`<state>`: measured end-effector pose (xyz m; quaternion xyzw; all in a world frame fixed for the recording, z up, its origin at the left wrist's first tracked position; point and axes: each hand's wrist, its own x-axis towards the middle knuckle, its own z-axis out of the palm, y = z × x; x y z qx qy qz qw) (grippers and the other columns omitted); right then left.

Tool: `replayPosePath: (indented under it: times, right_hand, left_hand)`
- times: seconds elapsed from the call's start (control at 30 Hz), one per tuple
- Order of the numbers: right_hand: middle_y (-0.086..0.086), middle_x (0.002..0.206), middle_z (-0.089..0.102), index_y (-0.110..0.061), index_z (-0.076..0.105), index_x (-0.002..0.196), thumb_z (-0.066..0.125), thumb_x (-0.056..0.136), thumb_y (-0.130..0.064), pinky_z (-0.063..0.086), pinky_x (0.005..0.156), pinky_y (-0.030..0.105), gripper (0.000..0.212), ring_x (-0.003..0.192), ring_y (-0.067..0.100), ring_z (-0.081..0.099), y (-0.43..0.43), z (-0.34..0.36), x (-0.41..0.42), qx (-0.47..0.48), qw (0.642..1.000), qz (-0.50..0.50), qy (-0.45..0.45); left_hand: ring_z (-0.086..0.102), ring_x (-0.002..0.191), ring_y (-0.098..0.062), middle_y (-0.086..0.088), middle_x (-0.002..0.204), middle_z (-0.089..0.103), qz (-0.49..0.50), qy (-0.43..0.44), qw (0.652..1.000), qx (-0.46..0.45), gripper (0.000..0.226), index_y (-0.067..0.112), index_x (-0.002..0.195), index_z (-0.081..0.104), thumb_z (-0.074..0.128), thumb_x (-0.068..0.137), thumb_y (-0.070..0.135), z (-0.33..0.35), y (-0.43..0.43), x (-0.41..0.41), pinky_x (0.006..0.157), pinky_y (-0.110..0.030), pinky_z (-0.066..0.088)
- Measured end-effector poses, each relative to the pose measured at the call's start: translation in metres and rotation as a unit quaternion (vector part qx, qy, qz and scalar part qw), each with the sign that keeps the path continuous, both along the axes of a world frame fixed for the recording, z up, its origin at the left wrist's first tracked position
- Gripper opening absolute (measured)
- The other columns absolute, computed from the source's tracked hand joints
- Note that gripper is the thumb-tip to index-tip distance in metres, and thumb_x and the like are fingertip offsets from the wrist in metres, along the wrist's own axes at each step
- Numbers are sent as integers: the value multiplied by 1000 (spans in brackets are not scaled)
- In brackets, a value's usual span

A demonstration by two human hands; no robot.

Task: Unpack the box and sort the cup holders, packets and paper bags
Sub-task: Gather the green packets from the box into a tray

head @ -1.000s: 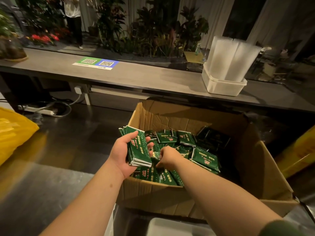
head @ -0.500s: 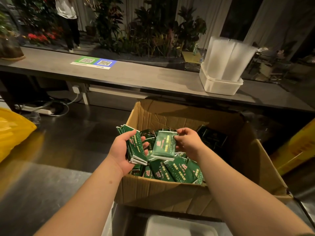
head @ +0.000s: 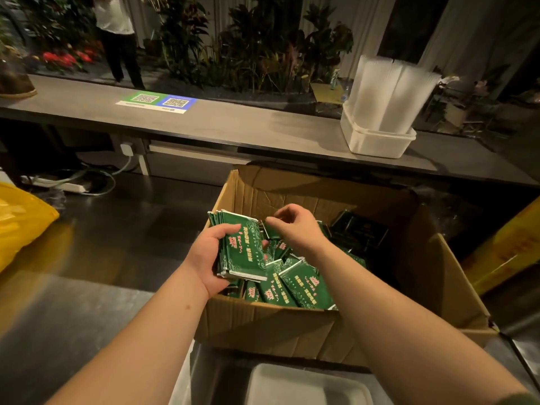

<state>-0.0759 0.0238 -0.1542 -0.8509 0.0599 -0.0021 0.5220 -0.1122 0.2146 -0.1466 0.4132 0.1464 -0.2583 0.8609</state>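
Left hand (head: 209, 260), over the near-left corner of the box (head: 263, 325), wraps thumb and fingers round a squared stack (head: 241, 249) of green packets; the stack is kept face-up and even, judged so that further packets can be laid flat on it. Right hand (head: 295, 229), at 2 o'clock from the stack, has its fingers curled, thumb and forefinger close together at the stack's far edge; whether they pinch a packet cannot be told. Loose packets (head: 298, 285) lie jumbled in the box at 5 o'clock from the stack, so gathering is judged only partly done. Grey tray (head: 306, 384) at 6 o'clock of the box, possibly the receiving place. White tub (head: 377, 141) on the counter (head: 233, 127) at 1 o'clock; yellow bag (head: 20, 223) at 9 o'clock
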Motion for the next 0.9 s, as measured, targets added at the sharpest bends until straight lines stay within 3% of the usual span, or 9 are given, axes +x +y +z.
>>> replayPosePath:
  times: [0.07, 0.13, 0.23, 0.37, 0.5, 0.57, 0.7, 0.8, 0.9]
  right_hand:
    - [4, 99, 68, -13, 63, 108, 69, 96, -35, 61, 82, 37, 26, 86, 17, 66, -29, -13, 0, -142, 987, -30, 68]
    - [9, 103, 70, -7, 62, 112, 71, 95, -34, 62, 87, 41, 33, 88, 19, 68, -57, -31, -8, -282, 940, -3, 191]
    - [7, 104, 70, -4, 64, 110, 83, 84, -38, 59, 91, 39, 47, 100, 25, 69, -76, -50, -19, -336, 893, 34, 298]
    - [4, 94, 72, -12, 67, 97, 88, 76, -44, 61, 86, 42, 44, 93, 26, 69, -69, -59, -13, -398, 874, 36, 277]
    - [5, 90, 70, -8, 67, 94, 87, 80, -36, 58, 74, 37, 37, 84, 23, 66, -62, -63, -11, -353, 889, 45, 289]
    - [5, 90, 69, -7, 67, 95, 87, 80, -39, 59, 80, 38, 41, 82, 22, 65, -63, -63, -12, -346, 887, 53, 301]
    - [7, 113, 71, -5, 66, 115, 90, 75, -43, 58, 95, 42, 60, 104, 28, 69, -63, -65, -20, -401, 855, 87, 318]
    - [9, 114, 71, -3, 70, 114, 88, 80, -32, 58, 92, 37, 48, 104, 25, 69, -63, -66, -21, -373, 868, 96, 315]
    - [11, 114, 69, -4, 68, 111, 76, 91, -20, 55, 94, 37, 27, 106, 24, 65, -67, -54, -20, -273, 914, 88, 287]
  left_hand:
    - [67, 113, -39, -27, 129, 66, 9, -2, 1000, -7, 50, 0, 130, 63, 61, 86, 24, 1, -1, 0, 102, -59, 50]
    - [65, 113, -39, -25, 133, 65, 15, -7, 1000, -11, 59, 0, 132, 62, 64, 80, 28, 0, -2, 0, 104, -57, 49]
    - [62, 110, -37, -23, 125, 66, 14, -12, 1000, -22, 65, 0, 137, 59, 65, 81, 31, -2, -3, 1, 99, -54, 49]
    - [65, 111, -39, -26, 130, 66, 12, -14, 1000, -8, 63, -1, 134, 62, 65, 81, 34, -4, -3, 1, 99, -56, 52]
    - [64, 111, -39, -26, 136, 62, 10, -6, 1000, -7, 51, -1, 130, 64, 60, 93, 34, -4, -2, 1, 94, -55, 54]
    - [64, 110, -38, -27, 134, 64, 6, -7, 1000, -6, 50, -1, 132, 63, 58, 96, 34, -4, -2, 2, 92, -53, 55]
    - [63, 109, -37, -23, 121, 67, 10, -3, 1000, -2, 50, -1, 132, 62, 57, 98, 34, -2, -4, 2, 95, -53, 53]
    - [63, 110, -37, -22, 120, 68, 8, -2, 1000, 0, 48, -1, 131, 63, 57, 98, 34, -2, -3, 0, 98, -53, 51]
    - [63, 112, -37, -23, 123, 68, 5, -2, 1000, -1, 48, 0, 130, 64, 58, 97, 34, -3, -2, 1, 100, -54, 51]
